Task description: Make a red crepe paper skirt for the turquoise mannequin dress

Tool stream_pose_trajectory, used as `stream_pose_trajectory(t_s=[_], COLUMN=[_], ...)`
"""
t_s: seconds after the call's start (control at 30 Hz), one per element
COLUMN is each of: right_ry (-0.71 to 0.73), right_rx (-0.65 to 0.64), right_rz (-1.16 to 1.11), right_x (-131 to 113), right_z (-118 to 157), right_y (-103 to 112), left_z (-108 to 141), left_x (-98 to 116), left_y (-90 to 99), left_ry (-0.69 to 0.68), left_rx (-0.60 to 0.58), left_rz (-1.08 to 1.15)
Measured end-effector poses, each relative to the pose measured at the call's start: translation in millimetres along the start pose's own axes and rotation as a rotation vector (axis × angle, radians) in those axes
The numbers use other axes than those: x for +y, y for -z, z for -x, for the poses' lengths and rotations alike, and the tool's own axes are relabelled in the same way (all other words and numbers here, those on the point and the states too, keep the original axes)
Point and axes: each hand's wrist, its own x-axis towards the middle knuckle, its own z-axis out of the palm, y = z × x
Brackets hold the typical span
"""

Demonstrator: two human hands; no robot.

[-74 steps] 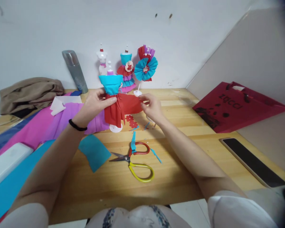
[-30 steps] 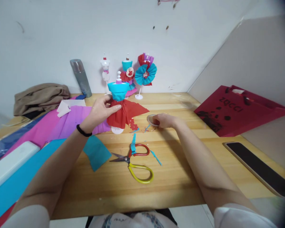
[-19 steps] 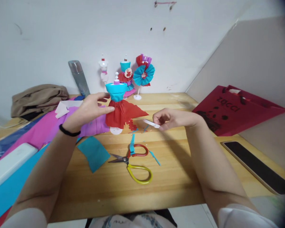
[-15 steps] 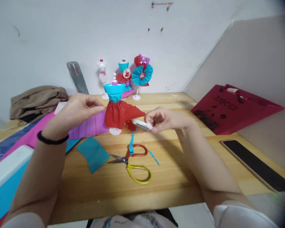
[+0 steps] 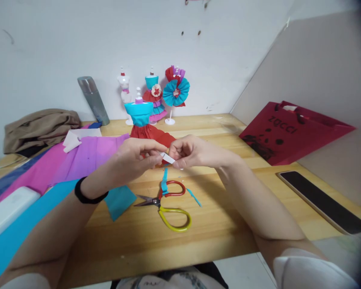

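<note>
In front of the red skirt, my two hands meet at a small white flat piece, perhaps a roll of tape seen edge-on. My right hand pinches it between thumb and curled fingers. The fingers of my left hand are closed at its left end, thumb and fingertips touching it. Just behind stands a mini dress form with a turquoise top and red crepe-paper skirt, its lower part hidden by my hands. Scissors with red and yellow handles lie slightly open below, a turquoise strip across the red handle.
A turquoise paper piece lies left of the scissors. Purple crepe paper and a white scrap are further left. Several dressed forms, a leaning flask and brown cloth stand behind. A red bag and phone are right.
My left hand has moved right from beside the dress form to the white piece in my right hand. The white scrap on the purple paper is now uncovered.
</note>
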Motion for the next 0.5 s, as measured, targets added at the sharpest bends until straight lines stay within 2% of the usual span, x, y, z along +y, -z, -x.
stream_pose_trajectory(t_s=[0.23,0.5], right_ry=[-0.022,-0.052], right_rx=[0.005,-0.025], right_rz=[0.105,0.176], right_x=[-7.6,-4.4], right_z=[3.2,4.3], right_y=[-4.7,2.5], left_z=[-0.6,-4.4], left_x=[3.9,3.5], left_y=[-4.0,-2.0], left_ry=[0.031,0.142], left_rx=[-0.018,-0.075], left_rz=[0.025,0.116])
